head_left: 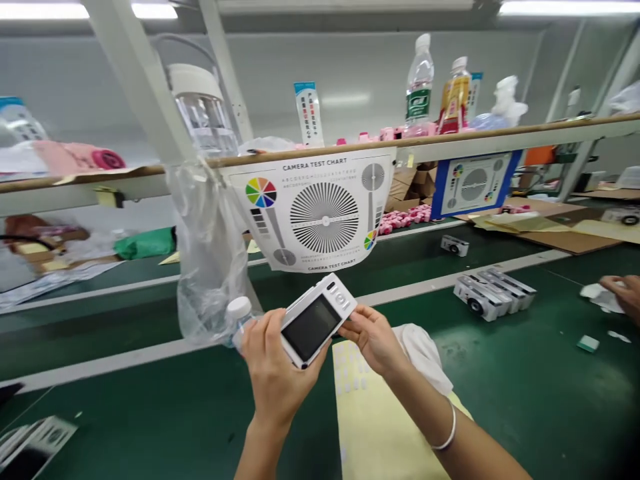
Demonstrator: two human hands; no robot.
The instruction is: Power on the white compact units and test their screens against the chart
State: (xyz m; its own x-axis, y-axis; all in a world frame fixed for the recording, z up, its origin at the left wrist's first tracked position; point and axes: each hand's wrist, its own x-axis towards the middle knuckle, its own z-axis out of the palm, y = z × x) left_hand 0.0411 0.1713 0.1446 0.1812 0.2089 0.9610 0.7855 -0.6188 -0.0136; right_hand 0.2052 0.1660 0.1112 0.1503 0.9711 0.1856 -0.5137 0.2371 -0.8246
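Note:
A white digital camera is held up above the bench, tilted, its dark rear screen facing me. My left hand grips its left end, fingers over the top and thumb along the lower edge. At the right end, the fingers of my right hand pinch the camera's lower corner. Behind it hangs a paper camera test chart. Below my right forearm lie a yellow sheet with rows of small pale stickers and a white cloth.
Several white cameras lie on the green bench at the right, with another camera farther back. A co-worker's hand touches white material. A plastic bag hangs left of the chart, near a bottle. Bottles stand on the shelf.

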